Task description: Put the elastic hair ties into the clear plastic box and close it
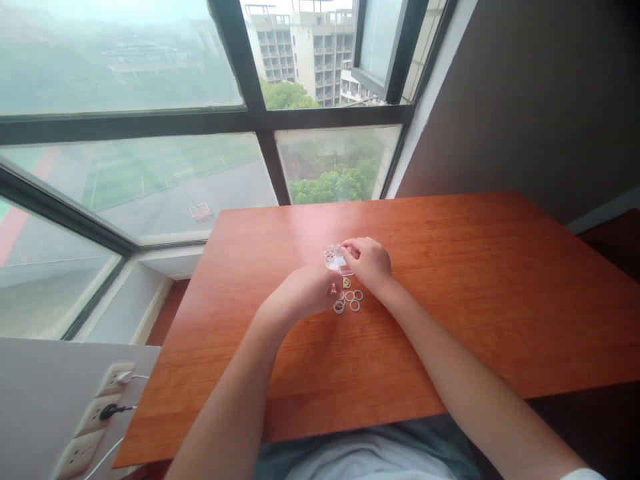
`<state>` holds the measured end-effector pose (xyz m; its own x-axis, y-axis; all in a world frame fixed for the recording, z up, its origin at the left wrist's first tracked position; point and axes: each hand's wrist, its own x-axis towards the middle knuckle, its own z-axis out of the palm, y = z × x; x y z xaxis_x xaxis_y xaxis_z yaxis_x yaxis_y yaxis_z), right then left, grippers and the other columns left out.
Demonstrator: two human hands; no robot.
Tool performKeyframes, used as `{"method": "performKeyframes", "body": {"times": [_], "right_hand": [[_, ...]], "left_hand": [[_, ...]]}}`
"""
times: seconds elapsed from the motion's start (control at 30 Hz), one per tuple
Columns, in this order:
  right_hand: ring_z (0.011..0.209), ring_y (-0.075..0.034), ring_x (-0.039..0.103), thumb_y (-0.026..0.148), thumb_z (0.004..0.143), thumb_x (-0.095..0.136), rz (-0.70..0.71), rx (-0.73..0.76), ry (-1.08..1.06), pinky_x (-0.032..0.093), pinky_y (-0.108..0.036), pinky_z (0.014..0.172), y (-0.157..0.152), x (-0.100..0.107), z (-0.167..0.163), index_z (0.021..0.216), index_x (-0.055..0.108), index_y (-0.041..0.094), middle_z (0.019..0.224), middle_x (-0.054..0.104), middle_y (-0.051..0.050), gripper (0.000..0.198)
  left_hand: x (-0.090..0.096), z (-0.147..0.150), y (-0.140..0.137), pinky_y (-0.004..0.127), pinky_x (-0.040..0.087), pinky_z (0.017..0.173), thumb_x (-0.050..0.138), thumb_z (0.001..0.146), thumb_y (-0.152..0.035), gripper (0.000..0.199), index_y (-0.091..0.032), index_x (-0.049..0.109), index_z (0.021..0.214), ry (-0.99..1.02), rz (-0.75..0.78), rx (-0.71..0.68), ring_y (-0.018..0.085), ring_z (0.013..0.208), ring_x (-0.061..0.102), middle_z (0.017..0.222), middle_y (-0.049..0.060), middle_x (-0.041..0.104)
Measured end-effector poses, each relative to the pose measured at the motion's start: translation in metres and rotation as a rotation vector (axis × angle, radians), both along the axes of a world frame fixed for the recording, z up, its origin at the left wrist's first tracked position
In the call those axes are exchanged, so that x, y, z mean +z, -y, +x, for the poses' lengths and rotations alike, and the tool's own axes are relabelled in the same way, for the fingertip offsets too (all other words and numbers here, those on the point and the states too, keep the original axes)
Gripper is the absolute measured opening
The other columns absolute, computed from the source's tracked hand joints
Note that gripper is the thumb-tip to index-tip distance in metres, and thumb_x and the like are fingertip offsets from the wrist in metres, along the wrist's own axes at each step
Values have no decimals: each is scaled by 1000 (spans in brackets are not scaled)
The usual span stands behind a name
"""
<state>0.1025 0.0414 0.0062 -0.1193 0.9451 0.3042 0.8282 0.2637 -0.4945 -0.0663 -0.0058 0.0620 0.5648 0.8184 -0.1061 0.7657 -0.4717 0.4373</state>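
Note:
A small clear plastic box (331, 264) stands on the table, with several small ring shapes inside its left part. My right hand (371, 262) is at the box's right side, thumb and fingers closed on it. Just in front of the box, my left hand (310, 291) bends down with its fingers curled together. What those fingers hold, if anything, is hidden. Beside the left fingertips lie several pale silvery rings (355, 305), loosely grouped on the wood. A few yellowish rings (347, 283) lie between the box and the silvery ones.
The reddish-brown wooden table (490, 287) reaches far to the right. Large windows with a dark frame (265, 120) rise behind it. At the lower left, wall sockets (97, 415) hold plugs and cables close to the table's edge.

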Motion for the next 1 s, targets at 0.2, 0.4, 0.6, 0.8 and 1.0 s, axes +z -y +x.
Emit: {"method": "performKeyframes", "body": {"times": [0.2,0.4,0.6,0.8,1.0], "right_hand": [[75,-17,58,29,87,55,-14,8,-59,40,-27,72,3,2,9,91,74,21,74,68,-3,21],[72,-17,57,28,86,56,10,35,-98,40,-26,70,6,6,13,89,75,21,69,65,-2,20],[75,-17,58,27,87,56,11,58,-91,40,-26,72,8,10,12,90,74,20,72,67,-3,20],[73,-16,57,27,87,56,7,58,-84,40,-25,72,7,12,14,90,74,21,70,65,-2,20],[70,-15,56,26,87,55,30,55,-101,39,-25,68,9,16,18,89,74,19,68,63,-1,20]], "left_hand": [[-5,11,0,26,27,51,57,72,-8,17,-21,66,68,-28,57,-75,13,54,49,68,2,67],[-11,25,4,26,31,52,50,83,-14,22,-19,67,70,-172,83,-149,17,60,57,73,6,69],[-17,34,7,27,38,56,53,83,-16,15,-17,67,77,-227,111,-157,20,67,62,79,9,70],[-11,27,4,27,34,54,54,82,-15,17,-18,62,68,-119,110,-99,17,57,57,68,6,65],[-2,13,-7,27,31,53,57,78,-15,10,-22,63,74,-78,127,22,15,59,53,72,1,66]]}}
